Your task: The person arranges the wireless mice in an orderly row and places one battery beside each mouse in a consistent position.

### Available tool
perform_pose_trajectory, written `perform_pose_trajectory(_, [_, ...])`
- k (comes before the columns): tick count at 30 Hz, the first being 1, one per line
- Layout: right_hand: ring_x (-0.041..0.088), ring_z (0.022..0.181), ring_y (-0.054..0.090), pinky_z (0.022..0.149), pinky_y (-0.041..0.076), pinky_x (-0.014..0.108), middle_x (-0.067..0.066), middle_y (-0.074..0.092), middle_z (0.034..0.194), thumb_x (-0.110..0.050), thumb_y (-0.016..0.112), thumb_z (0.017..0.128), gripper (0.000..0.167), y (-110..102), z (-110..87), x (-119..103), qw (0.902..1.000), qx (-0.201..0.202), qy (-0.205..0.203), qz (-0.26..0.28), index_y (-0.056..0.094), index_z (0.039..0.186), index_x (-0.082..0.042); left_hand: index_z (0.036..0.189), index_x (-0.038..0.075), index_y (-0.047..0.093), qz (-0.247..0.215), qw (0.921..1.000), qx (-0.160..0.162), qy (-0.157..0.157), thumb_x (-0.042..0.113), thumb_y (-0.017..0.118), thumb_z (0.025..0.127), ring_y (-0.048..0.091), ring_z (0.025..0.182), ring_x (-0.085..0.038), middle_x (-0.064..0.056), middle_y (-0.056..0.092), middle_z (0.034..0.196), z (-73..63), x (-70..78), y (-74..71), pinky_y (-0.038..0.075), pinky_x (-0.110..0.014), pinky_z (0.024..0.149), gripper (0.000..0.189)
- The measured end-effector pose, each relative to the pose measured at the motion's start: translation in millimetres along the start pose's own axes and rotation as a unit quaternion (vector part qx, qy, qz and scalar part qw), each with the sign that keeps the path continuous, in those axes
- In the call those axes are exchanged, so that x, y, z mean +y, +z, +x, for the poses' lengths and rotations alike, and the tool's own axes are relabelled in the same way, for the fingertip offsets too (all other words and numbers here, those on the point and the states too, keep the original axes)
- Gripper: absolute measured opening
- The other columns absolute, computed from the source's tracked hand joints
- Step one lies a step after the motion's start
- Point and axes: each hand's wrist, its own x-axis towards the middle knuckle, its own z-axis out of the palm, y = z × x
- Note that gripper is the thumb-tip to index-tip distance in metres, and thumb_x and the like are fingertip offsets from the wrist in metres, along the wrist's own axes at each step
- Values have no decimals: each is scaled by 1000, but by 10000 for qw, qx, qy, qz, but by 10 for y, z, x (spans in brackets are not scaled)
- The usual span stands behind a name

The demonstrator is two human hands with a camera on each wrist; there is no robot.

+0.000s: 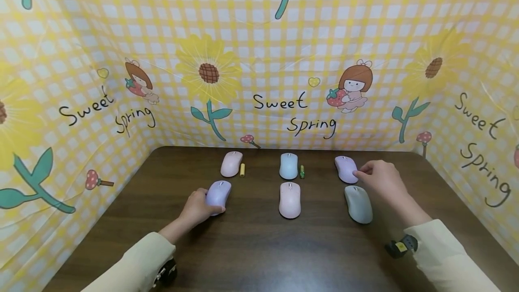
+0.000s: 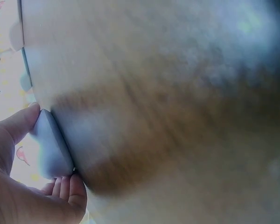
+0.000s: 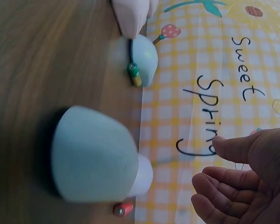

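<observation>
My left hand [image 1: 199, 206] grips a lavender computer mouse [image 1: 218, 197] at the front left, thumb on one side and fingers on the other; in the left wrist view the mouse [image 2: 55, 147] looks low against the tabletop. The right hand [image 1: 380, 177] is beside a purple mouse [image 1: 346, 169] at the back right. Its thumb [image 3: 235, 148] and loosely bent fingers are apart in the right wrist view, with nothing between them. A grey-green mouse [image 1: 358, 204] lies just in front of the purple one. Near these two, a small red battery [image 3: 122, 209] shows in the right wrist view.
A pink mouse [image 1: 231, 164] with a yellow battery [image 1: 242, 170] and a light blue mouse [image 1: 289, 166] with a green battery [image 1: 302, 171] stand along the back. Front middle holds a pale pink mouse [image 1: 289, 200]. Checked cloth [image 1: 267, 48] surrounds the dark wooden table [image 1: 259, 251].
</observation>
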Motion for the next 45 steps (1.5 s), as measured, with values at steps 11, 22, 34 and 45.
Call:
perform_pose_trajectory(11, [32, 80, 63, 67, 49, 47, 15, 69, 84, -32, 69, 89, 37, -122, -231, 274, 9998, 1, 20, -184, 70, 94, 5, 112, -17, 53, -12, 10000, -37, -2, 22, 89, 68, 56, 95, -38, -28, 58, 103, 36, 24, 36, 45, -50, 82, 69])
perform_pose_trajectory(22, [38, 82, 63, 66, 50, 49, 20, 68, 89, -33, 70, 88, 42, -247, -411, 607, 9989, -128, 165, -421, 67, 97, 8, 112, -18, 53, -9, 10000, -47, -58, 21, 88, 68, 55, 96, -39, -28, 58, 103, 33, 18, 35, 45, -50, 83, 69])
perform_pose_trajectory(34, [40, 84, 63, 66, 48, 50, 22, 68, 92, -37, 68, 90, 46, -391, -568, 890, 9972, -305, 380, -563, 67, 100, 8, 111, -17, 53, 2, 10000, -62, -47, 22, 89, 68, 56, 94, -37, -27, 58, 102, 29, 24, 46, 45, -50, 82, 68])
perform_pose_trajectory(45, [47, 84, 61, 67, 48, 55, 25, 67, 92, -36, 67, 91, 47, -538, -706, 1153, 9924, -758, 579, -779, 65, 98, 11, 109, -17, 54, -2, 10000, -8, 5, 21, 89, 67, 56, 93, -38, -27, 59, 100, 19, 9, 52, 45, -50, 81, 67])
